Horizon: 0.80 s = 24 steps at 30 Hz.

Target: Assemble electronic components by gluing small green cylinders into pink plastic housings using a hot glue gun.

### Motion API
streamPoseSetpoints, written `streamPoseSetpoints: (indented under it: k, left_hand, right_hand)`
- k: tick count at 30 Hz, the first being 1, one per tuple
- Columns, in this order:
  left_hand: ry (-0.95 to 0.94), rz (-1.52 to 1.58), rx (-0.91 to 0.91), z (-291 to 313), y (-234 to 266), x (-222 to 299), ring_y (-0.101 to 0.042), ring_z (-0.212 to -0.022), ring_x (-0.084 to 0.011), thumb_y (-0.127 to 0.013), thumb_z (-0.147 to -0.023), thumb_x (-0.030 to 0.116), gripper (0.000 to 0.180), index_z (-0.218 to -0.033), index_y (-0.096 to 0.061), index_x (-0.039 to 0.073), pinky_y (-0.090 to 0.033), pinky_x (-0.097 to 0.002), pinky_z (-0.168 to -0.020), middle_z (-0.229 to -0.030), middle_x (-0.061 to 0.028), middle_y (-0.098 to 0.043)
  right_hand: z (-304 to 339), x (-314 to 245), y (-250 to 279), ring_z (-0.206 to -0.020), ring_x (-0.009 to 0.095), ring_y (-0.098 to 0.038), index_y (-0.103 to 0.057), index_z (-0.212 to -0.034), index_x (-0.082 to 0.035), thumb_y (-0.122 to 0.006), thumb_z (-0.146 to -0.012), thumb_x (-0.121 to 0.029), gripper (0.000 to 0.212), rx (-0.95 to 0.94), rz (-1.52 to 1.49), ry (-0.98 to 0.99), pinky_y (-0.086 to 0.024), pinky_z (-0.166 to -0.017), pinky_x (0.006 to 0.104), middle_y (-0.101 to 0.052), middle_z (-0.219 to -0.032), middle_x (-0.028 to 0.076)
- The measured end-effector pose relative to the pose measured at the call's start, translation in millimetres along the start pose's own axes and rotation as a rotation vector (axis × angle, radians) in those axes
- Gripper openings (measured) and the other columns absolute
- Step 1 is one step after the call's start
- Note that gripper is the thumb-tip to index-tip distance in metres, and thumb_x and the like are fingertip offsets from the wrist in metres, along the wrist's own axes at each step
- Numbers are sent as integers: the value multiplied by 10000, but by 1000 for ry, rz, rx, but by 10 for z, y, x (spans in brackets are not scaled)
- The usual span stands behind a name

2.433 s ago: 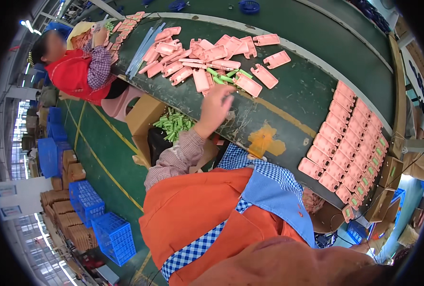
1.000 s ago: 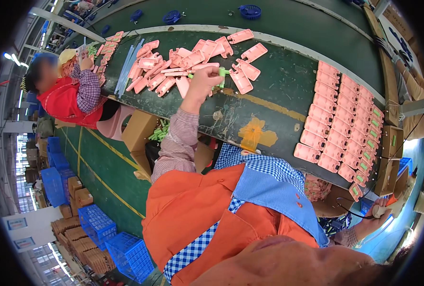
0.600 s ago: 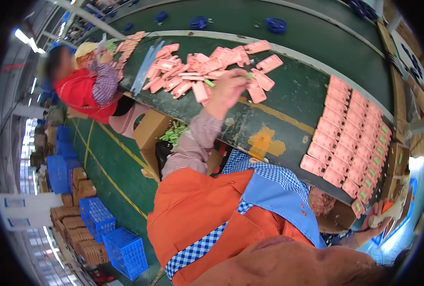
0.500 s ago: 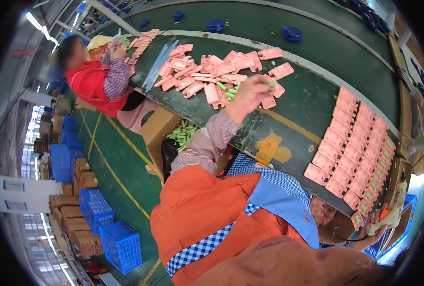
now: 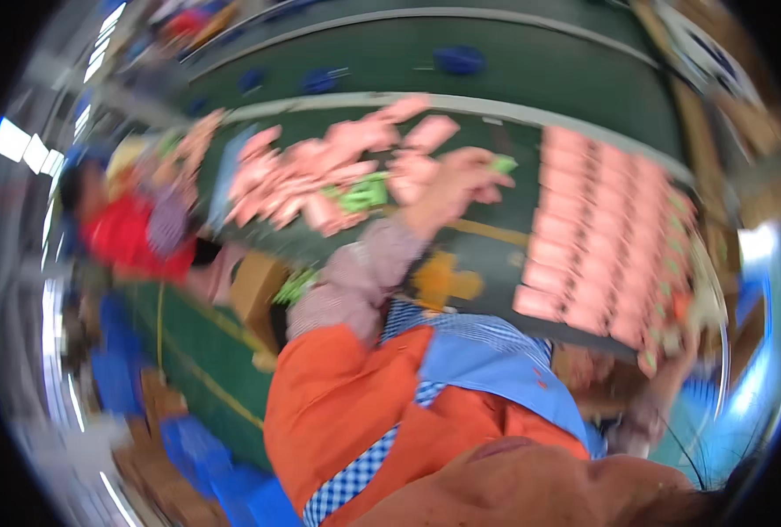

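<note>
The picture is smeared by motion. My left hand (image 5: 468,183) is over the table between the loose pile and the rows, its fingertips pinching a small green piece (image 5: 503,164). To its left lies a heap of pink plastic shells (image 5: 307,180), with more green pieces (image 5: 364,191) at its near edge. Pink shells in neat rows (image 5: 588,237) fill the right end; the rightmost column bears green pieces. Beside that column, my right hand (image 5: 682,351) is closed around a cream tool with an orange part (image 5: 707,307), which looks like a glue gun.
A co-worker in red (image 5: 136,233) sits at the table's far left. Blue strips (image 5: 231,176) lie near the heap. An open carton (image 5: 257,285) with green pieces stands by my left arm. Beyond the table's rim runs a green belt with blue round items (image 5: 459,60).
My left hand, still pinching the green piece, has moved away from the pink heap toward the rows. The whole view has swung to the right. My right hand stays by the rows' right end.
</note>
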State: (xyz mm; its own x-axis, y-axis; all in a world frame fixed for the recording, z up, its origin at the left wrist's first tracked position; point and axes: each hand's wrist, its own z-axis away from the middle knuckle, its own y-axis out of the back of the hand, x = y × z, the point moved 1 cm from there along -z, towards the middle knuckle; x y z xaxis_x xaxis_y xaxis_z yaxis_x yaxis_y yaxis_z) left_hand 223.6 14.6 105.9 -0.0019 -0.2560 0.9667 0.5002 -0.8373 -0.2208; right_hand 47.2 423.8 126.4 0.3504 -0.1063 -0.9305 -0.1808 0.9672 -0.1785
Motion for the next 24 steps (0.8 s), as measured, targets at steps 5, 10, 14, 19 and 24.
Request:
streamPoseSetpoints:
  k: [5, 10, 14, 19, 24]
  left_hand:
    - [50, 87, -51, -257, -98, -40, -636, -678, -116, -575, -914, 107, 155, -1036, -564, 13, -521, -200, -591, -904, -105, -659]
    - [96, 76, -118, -569, -521, -128, -617, -628, -106, -588, -896, 66, 112, -989, -577, 3, -494, -196, -552, -854, -80, -650]
    - [89, -16, -162, -836, -802, -220, -562, -605, -67, -608, -876, 51, 88, -950, -591, 6, -437, -181, -523, -808, -38, -630]
    - [67, -23, -135, -1232, -1128, -279, -540, -631, -63, -617, -868, 48, 90, -947, -607, 6, -448, -192, -567, -815, -15, -606]
    - [51, -82, -99, -1619, -1334, -401, -551, -616, -72, -626, -866, 46, 84, -926, -597, -3, -451, -185, -554, -781, -11, -599]
  right_hand:
    - [-524, 3, 97, -844, 152, -596, -499, -1232, -7, -503, -816, -157, 441, -275, 138, 175, -509, -761, 260, -594, -1040, 78]
    - [-503, -233, -164, -1075, 208, -589, -455, -1270, 28, -507, -816, -81, 470, -289, -16, 156, -469, -937, 312, -579, -1189, 117]
    - [-841, -160, -161, -947, 137, -584, -488, -1231, 18, -538, -819, -108, 434, -315, 53, 119, -469, -867, 269, -588, -1125, 85]
    - [-1248, -182, -379, -812, 105, -585, -547, -1150, 7, -578, -806, -125, 370, -329, 232, 115, -460, -725, 233, -640, -972, 47]
    - [-1626, -138, -595, -827, 105, -562, -543, -1140, 25, -561, -803, -120, 367, -420, 313, 200, -435, -740, 249, -646, -987, 53]
